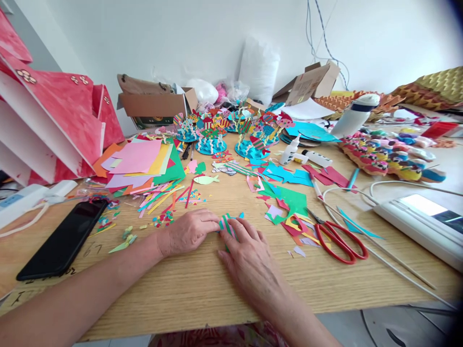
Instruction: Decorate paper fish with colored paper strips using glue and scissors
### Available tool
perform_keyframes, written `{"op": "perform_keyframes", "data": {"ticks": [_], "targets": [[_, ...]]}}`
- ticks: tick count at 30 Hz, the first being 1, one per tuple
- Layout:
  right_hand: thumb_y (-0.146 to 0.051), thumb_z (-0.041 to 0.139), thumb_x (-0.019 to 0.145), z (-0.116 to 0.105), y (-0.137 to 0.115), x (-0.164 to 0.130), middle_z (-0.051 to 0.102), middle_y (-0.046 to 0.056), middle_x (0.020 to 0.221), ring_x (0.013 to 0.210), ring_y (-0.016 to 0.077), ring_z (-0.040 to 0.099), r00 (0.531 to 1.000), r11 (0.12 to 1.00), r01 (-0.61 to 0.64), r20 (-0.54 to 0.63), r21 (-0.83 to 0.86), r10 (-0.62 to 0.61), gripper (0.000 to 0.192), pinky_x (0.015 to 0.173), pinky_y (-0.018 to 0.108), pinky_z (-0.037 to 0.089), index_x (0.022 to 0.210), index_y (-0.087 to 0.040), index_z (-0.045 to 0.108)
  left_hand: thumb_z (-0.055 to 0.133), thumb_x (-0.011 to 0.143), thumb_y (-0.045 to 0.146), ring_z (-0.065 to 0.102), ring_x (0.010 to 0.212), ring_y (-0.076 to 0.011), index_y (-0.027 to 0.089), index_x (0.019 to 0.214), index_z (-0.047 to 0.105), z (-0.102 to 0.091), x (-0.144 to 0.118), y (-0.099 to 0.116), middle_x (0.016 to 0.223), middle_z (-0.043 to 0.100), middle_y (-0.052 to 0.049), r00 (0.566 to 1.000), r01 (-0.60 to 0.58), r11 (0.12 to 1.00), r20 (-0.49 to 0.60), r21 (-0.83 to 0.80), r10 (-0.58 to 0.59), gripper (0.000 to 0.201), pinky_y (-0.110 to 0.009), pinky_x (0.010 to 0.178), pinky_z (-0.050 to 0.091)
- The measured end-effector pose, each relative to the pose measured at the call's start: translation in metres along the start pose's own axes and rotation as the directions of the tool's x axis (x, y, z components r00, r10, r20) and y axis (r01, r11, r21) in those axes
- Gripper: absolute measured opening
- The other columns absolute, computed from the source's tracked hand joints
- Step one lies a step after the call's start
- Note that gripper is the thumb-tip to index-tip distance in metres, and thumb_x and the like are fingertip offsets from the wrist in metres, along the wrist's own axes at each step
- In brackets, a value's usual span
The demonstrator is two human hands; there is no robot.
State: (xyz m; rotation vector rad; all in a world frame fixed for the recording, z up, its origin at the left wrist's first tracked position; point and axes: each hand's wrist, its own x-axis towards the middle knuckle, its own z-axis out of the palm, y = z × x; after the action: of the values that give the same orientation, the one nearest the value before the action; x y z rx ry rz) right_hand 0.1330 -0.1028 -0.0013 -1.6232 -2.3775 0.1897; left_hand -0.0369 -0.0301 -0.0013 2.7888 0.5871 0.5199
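Observation:
A small teal paper fish with pale pink stripes (227, 222) lies on the wooden table (188, 289) in front of me. My left hand (190, 232) presses its left end with the fingertips. My right hand (249, 250) lies flat over its right part, fingers spread on the paper. Most of the fish is hidden under both hands. Red-handled scissors (338, 238) lie to the right of my right hand. A green paper fish (205, 180) lies farther back.
A black phone (65, 238) lies at the left. Stacked coloured paper (144, 161) and paper strips sit behind my hands, with finished fish decorations on blue discs (211, 140). Glue bottles (291, 150), cardboard boxes (155, 103), a white device (423, 221) and thin sticks are at the right.

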Motion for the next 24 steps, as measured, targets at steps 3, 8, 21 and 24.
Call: {"op": "perform_keyframes", "data": {"ticks": [3, 8, 21, 24], "targets": [[-0.027, 0.049, 0.079, -0.001, 0.000, 0.001, 0.047, 0.007, 0.122, 0.115, 0.0254, 0.034, 1.000, 1.000, -0.005, 0.007, -0.006, 0.005, 0.032, 0.088, 0.039, 0.035, 0.111, -0.021, 0.051, 0.032, 0.083, 0.010, 0.051, 0.098, -0.0146, 0.014, 0.099, 0.058, 0.001, -0.001, 0.001, 0.105, 0.059, -0.008, 1.000, 0.010, 1.000, -0.007, -0.006, -0.010, 0.030, -0.028, 0.089, 0.039], [-0.026, 0.049, 0.079, -0.001, 0.000, 0.001, 0.047, 0.008, 0.121, 0.115, 0.0250, 0.034, 1.000, 1.000, -0.014, 0.015, -0.015, 0.014, 0.034, 0.088, 0.040, 0.034, 0.112, -0.021, 0.049, 0.033, 0.082, 0.010, 0.052, 0.098, -0.0150, 0.015, 0.101, 0.057, 0.003, -0.003, 0.001, 0.104, 0.060, -0.008, 1.000, 0.022, 1.000, -0.007, -0.009, -0.022, 0.031, -0.030, 0.088, 0.040], [-0.025, 0.045, 0.081, -0.002, 0.001, -0.002, 0.049, 0.007, 0.118, 0.112, 0.0238, 0.036, 1.000, 1.000, -0.024, -0.006, -0.008, 0.024, 0.027, 0.086, 0.037, 0.035, 0.106, -0.022, 0.053, 0.034, 0.081, 0.007, 0.049, 0.101, -0.0143, 0.016, 0.103, 0.055, 0.003, -0.003, 0.000, 0.108, 0.058, -0.006, 0.999, 0.034, 0.999, 0.019, -0.006, -0.034, 0.031, -0.029, 0.092, 0.037], [-0.022, 0.046, 0.081, -0.011, 0.002, 0.001, 0.053, 0.007, 0.112, 0.106, 0.0225, 0.042, 1.000, 0.999, -0.029, -0.004, -0.028, 0.029, 0.023, 0.083, 0.033, 0.036, 0.102, -0.023, 0.056, 0.034, 0.081, 0.007, 0.049, 0.101, -0.0141, 0.016, 0.103, 0.056, 0.003, -0.004, 0.000, 0.108, 0.058, -0.007, 0.999, 0.036, 0.999, 0.010, 0.005, -0.036, 0.032, -0.028, 0.091, 0.038]]}}
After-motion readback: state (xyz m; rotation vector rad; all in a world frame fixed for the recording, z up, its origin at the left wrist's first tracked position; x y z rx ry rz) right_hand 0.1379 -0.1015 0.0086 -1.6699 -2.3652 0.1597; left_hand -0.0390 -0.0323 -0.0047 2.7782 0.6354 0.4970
